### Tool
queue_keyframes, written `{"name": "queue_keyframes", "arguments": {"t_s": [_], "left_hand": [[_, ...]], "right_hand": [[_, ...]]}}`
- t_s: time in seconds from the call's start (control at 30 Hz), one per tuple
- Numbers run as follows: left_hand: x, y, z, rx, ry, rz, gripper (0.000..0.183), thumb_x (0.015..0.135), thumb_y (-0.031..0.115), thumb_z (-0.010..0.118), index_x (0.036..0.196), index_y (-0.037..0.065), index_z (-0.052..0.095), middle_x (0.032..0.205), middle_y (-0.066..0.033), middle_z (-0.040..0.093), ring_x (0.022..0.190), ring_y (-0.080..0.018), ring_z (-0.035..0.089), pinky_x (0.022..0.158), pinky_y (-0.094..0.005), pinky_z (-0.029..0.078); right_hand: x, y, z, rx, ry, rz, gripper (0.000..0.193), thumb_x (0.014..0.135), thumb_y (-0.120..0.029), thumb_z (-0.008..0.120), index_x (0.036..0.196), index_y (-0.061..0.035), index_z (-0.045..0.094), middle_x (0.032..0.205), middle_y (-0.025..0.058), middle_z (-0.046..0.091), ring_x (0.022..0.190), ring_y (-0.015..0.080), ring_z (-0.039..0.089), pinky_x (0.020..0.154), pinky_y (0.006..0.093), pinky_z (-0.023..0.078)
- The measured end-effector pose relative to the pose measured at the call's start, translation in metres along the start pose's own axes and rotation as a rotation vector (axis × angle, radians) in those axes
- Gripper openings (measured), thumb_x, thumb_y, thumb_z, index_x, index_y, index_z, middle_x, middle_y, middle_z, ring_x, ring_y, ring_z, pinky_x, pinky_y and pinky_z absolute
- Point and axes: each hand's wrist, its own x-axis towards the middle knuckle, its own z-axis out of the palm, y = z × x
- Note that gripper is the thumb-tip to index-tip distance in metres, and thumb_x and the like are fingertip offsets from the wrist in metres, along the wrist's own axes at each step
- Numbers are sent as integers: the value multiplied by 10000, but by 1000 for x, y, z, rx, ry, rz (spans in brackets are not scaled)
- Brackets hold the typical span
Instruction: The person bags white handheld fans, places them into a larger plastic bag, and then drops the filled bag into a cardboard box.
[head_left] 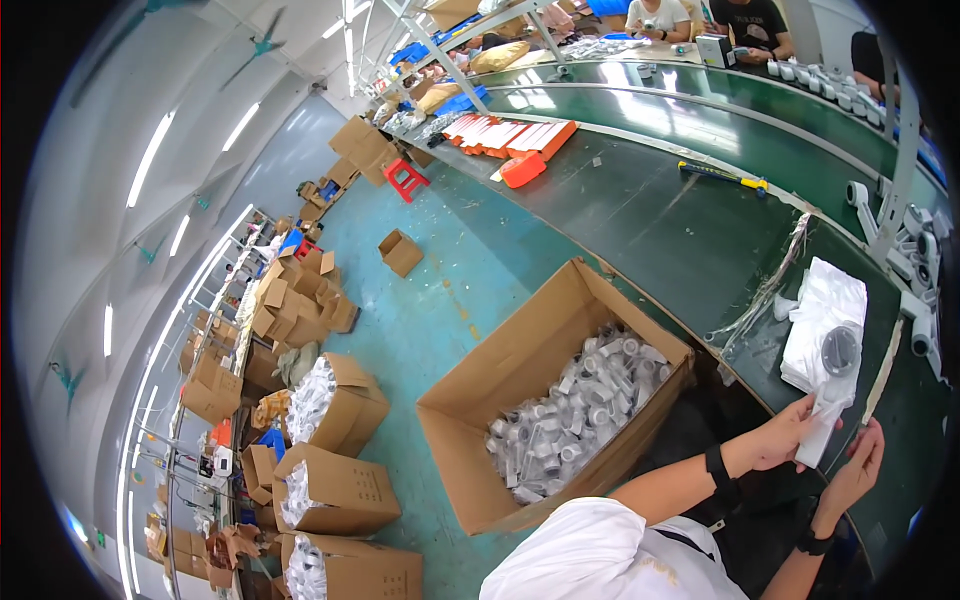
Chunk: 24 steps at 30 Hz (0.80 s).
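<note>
At the right, over the dark green bench, my left hand (783, 436) is closed round the white handle of a magnifying glass (841, 352). Its round, clear head points away from me and overlaps a stack of thin white plastic bags (815, 305). Just right of the handle is my right hand (857, 468), fingers drawn together near its lower end. Whatever they pinch is too small to make out. Left of my arms stands a large open cardboard box (465, 430), partly filled with many bagged white-and-clear pieces (580, 410).
A yellow-and-black tool (722, 178) and an orange tape dispenser (523, 170) lie on the bench. Grey-white handled pieces (915, 245) crowd a metal post at right. Filled cartons (345, 490) line the floor at left. Two people sit beyond the green conveyor (640, 105).
</note>
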Motion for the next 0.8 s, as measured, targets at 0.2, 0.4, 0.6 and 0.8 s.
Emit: {"name": "queue_keyframes", "arguments": {"t_s": [0.2,0.4,0.6,0.8], "left_hand": [[-2,0,-12,137,-78,-12,414,1012,304,453,1373,124,360,1033,-35,605,617,-96,603,397,-229,469],[-8,4,-5,82,-130,-51,392,1002,334,472,1311,104,404,970,-54,615,572,-104,594,369,-242,461],[-12,18,-20,22,108,37,293,1025,324,413,1187,90,481,834,-54,605,555,-151,587,392,-278,458],[-16,22,-6,88,226,60,331,1023,353,404,1189,76,476,892,-87,617,637,-176,595,437,-295,441]], "right_hand": [[-24,-26,26,96,-332,-235,451,800,63,566,1246,6,529,1204,71,519,977,153,536,804,252,440],[-11,-7,5,-32,-151,-199,125,951,-52,556,1038,14,617,913,-3,602,779,67,544,678,183,435],[-27,-40,42,-218,-32,-365,106,899,-8,583,970,29,652,783,58,640,695,107,594,636,240,477],[-44,-37,38,-39,34,-335,159,849,58,569,987,54,649,743,110,666,657,132,652,588,242,499]]}}
